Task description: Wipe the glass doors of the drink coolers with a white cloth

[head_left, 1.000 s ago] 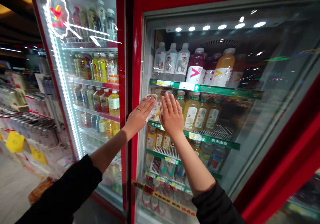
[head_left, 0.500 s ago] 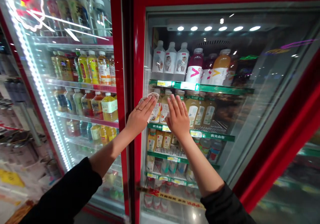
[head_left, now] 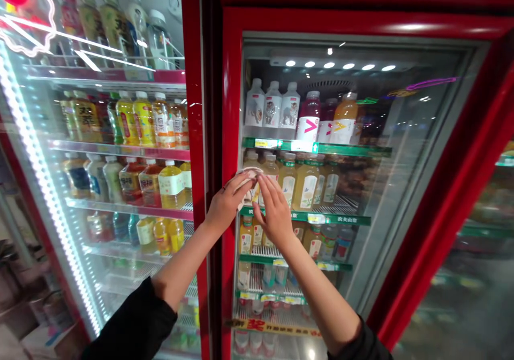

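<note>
My left hand point(head_left: 228, 202) is closed over a pale cloth point(head_left: 251, 173) and presses it to the glass door point(head_left: 401, 108) of a red-framed drinks fridge, near the door's left edge. Right beside it, my right hand point(head_left: 275, 210) has its fingers stretched out, with the fingertips at the cloth's right edge and the thumb apart. Whether those fingertips grip any of the cloth is hard to make out. Behind the glass, bottles with pale labels point(head_left: 307, 183) stand on the shelf level with my hands, some partly hidden by them.
A red door frame point(head_left: 232, 135) borders the glass on the left. Further left is a second lit fridge with rows of bottles point(head_left: 130, 181) and a light strip point(head_left: 44, 173). White-labelled bottles point(head_left: 273, 106) stand on the upper right shelf. Another red frame point(head_left: 450, 210) slants along the right.
My right hand has moved left against the cloth, its fingers now tilted toward my left hand. The view has shifted, so the fridges sit lower in the picture.
</note>
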`<state>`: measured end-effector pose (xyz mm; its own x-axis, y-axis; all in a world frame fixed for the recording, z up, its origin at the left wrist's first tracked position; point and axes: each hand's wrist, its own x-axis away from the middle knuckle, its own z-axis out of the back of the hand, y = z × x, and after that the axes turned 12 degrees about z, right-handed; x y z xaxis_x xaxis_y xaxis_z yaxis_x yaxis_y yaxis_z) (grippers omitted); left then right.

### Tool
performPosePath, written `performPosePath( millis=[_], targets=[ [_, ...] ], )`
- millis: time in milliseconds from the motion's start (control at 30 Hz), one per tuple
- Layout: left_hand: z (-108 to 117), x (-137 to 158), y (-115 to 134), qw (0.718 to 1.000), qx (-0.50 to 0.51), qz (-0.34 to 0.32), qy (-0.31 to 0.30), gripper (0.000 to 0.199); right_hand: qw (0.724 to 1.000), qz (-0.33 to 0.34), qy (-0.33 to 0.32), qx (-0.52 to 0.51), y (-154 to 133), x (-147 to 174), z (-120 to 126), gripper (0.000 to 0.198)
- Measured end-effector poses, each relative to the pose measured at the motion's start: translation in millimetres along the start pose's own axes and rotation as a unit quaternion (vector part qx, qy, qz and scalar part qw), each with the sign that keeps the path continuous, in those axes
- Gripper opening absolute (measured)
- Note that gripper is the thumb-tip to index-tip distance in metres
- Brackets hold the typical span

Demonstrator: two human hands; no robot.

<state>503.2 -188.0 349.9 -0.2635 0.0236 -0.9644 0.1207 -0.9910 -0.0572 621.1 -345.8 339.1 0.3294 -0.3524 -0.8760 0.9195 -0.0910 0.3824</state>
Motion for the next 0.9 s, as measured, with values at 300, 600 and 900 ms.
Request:
performPosePath(
  millis=[300, 600, 900],
  targets=[
    [-5, -2, -13, 0.983, 0.177, -0.037, 0.036, 0.074, 0.997, -0.048, 0.056, 0.023, -8, -19, -17, 0.054],
    [35, -22, -37, 0.976, 0.216, 0.034, -0.002, 0.063, 0.988, 0.025, 0.134, 0.073, 6, -52, -37, 0.034],
    [-17, -39, -20, 0.949, 0.29, 0.109, 0.063, 0.059, 0.979, 0.083, 0.113, 0.147, 17, -10, -16, 0.054]
  ],
)
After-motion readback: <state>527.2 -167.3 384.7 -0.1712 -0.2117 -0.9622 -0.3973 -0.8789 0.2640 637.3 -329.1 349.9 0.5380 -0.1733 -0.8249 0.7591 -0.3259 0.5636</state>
